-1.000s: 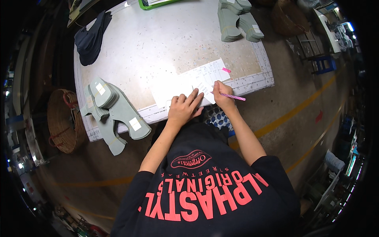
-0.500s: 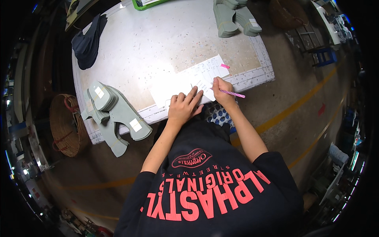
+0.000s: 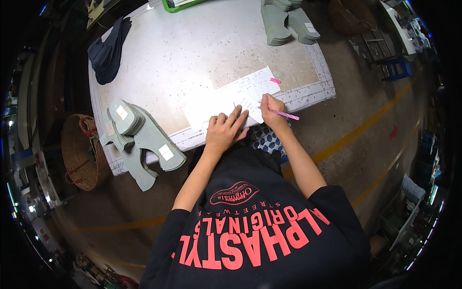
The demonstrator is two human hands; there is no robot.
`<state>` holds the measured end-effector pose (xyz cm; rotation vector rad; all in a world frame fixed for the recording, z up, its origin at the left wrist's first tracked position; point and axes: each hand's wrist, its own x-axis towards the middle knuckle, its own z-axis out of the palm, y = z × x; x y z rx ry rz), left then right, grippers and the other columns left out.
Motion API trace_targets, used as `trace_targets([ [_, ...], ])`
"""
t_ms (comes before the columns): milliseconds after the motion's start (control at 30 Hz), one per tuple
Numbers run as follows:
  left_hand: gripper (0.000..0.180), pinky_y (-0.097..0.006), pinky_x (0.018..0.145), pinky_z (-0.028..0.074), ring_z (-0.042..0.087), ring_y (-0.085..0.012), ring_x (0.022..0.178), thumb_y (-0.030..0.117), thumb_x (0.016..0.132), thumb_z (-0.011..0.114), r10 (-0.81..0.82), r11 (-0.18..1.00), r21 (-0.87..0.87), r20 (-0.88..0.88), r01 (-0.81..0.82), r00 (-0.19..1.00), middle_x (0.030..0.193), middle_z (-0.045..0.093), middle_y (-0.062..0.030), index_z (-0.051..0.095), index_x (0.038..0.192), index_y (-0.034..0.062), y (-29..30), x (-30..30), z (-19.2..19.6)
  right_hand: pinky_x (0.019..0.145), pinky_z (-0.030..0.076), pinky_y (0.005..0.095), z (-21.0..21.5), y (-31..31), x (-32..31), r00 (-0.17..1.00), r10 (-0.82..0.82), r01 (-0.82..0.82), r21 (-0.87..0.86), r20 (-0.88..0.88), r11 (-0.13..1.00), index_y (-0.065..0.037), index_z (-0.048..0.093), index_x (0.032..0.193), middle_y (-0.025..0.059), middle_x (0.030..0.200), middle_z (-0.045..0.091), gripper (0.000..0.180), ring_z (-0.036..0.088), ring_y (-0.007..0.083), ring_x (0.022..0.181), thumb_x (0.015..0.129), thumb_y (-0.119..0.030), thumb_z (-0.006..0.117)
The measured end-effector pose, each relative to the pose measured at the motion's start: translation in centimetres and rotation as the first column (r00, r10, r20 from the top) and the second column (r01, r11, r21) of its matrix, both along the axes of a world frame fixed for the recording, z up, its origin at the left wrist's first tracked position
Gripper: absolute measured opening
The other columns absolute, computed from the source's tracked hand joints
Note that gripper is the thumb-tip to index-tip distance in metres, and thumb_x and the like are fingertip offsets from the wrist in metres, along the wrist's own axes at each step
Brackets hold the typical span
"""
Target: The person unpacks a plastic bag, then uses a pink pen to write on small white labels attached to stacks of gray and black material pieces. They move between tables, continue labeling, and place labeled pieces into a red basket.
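Note:
My right hand (image 3: 273,110) grips a pink-and-purple striped pen (image 3: 288,114), its tip end down at the right part of a small white slip (image 3: 250,107). Flat on the slip's left side lies my left hand (image 3: 226,129), its fingers stretched and spread. Under and behind the slip are larger white paper sheets (image 3: 257,82) with handwriting on them. A small pink piece, perhaps a pen cap, (image 3: 275,81) rests at the sheet's far right corner. All of this lies by the near edge of the white table (image 3: 178,58).
Stacked grey-green cut pieces (image 3: 149,132) with white labels lie at the table's near left; more stacks (image 3: 276,29) are at the far right. Dark navy pieces (image 3: 108,53) sit at the far left, a green tray (image 3: 180,6) at the back. A wicker basket (image 3: 79,154) stands left.
My right hand with the pen has shifted very slightly to the right along the slip. My left hand stays in place on the paper.

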<state>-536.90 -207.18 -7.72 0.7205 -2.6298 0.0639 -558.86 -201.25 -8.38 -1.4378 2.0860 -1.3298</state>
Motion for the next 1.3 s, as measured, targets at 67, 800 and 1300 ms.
trace_targets([
  [67, 0.064, -0.035, 0.080, 0.047, 0.059, -0.0191, 0.086, 0.052, 0.088, 0.081, -0.001, 1.000, 0.004, 0.001, 0.001, 1.000, 0.148, 0.069, 0.0056, 0.071, 0.146, 0.0282, 0.0, 0.0, 0.1, 0.060, 0.049, 0.0504, -0.1, -0.1, -0.1, 0.998, -0.021, 0.022, 0.008, -0.057, 1.000, -0.002, 0.062, 0.085, 0.0224, 0.071, 0.063, 0.030, 0.067, 0.0444, 0.066, 0.111, -0.018, 0.060],
  [800, 0.064, -0.036, 0.082, 0.046, 0.061, -0.0188, 0.091, 0.053, 0.088, 0.080, 0.007, 0.999, 0.031, 0.004, -0.007, 1.000, 0.145, 0.068, 0.0037, 0.071, 0.145, 0.0263, 0.0, 0.0, 0.0, 0.060, 0.053, 0.0469, 0.5, 0.8, 0.2, 0.994, 0.101, -0.101, 0.001, 0.047, 0.995, -0.001, 0.065, 0.086, 0.0197, 0.071, 0.069, 0.030, 0.073, 0.0404, 0.067, 0.111, -0.015, 0.059],
  [1300, 0.063, -0.035, 0.082, 0.047, 0.061, -0.0184, 0.091, 0.054, 0.089, 0.079, 0.006, 1.000, 0.012, -0.005, -0.006, 1.000, 0.146, 0.068, 0.0039, 0.071, 0.145, 0.0265, -0.1, 0.0, 0.0, 0.058, 0.049, 0.0469, 0.3, 0.7, 0.3, 0.994, 0.107, -0.106, -0.048, 0.009, 0.993, 0.000, 0.060, 0.083, 0.0208, 0.068, 0.062, 0.036, 0.066, 0.0400, 0.061, 0.114, -0.018, 0.054],
])
